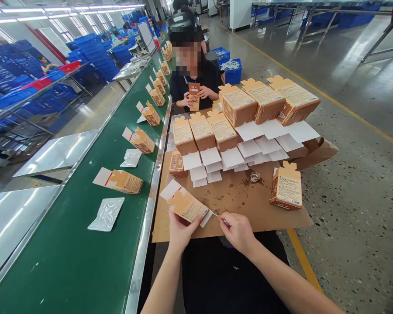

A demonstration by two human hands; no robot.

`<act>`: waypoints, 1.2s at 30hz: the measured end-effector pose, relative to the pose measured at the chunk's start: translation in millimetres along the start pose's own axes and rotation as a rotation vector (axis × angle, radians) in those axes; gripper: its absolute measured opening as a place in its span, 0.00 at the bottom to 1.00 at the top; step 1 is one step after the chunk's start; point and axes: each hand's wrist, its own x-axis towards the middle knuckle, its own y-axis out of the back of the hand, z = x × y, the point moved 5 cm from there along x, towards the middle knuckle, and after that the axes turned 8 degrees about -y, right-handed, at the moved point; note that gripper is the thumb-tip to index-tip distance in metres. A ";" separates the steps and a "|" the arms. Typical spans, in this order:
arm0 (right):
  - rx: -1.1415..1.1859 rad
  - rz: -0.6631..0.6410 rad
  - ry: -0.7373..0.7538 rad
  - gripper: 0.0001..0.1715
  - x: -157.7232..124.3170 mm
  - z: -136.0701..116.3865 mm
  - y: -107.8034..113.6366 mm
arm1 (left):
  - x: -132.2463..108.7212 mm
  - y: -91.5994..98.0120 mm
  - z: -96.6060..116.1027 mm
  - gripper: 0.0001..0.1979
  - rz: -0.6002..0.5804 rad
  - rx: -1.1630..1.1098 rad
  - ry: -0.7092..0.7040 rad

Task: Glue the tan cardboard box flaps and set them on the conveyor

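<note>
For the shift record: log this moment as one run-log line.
left hand: holds kraft carton | right hand: holds thin stick | nearby: small glass dish, stained cardboard sheet

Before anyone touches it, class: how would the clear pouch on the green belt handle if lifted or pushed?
The pouch looks floppy and light, lying flat and creased on the belt. Its glossy film may slide when pushed.

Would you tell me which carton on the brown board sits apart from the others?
The carton near the board's right edge, with no other carton beside it.
</note>
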 end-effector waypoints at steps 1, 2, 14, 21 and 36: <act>0.020 0.023 -0.012 0.18 -1.1 2.3 6.6 | -4.7 -0.6 -1.2 0.48 0.005 0.065 -0.033; 0.032 0.041 -0.023 0.18 -2.9 4.4 13.0 | -9.3 -0.9 -2.7 0.47 0.011 0.133 -0.061; 0.126 0.112 -0.090 0.22 -18.7 4.2 35.6 | -20.4 -8.8 -19.3 0.37 0.049 0.452 -0.114; 0.198 0.122 -0.206 0.22 -16.7 15.5 48.6 | 26.0 116.8 13.3 0.47 0.478 0.286 -0.141; 0.066 0.275 -0.143 0.20 -8.0 27.8 111.2 | 45.3 164.9 58.5 0.40 0.740 0.350 -0.485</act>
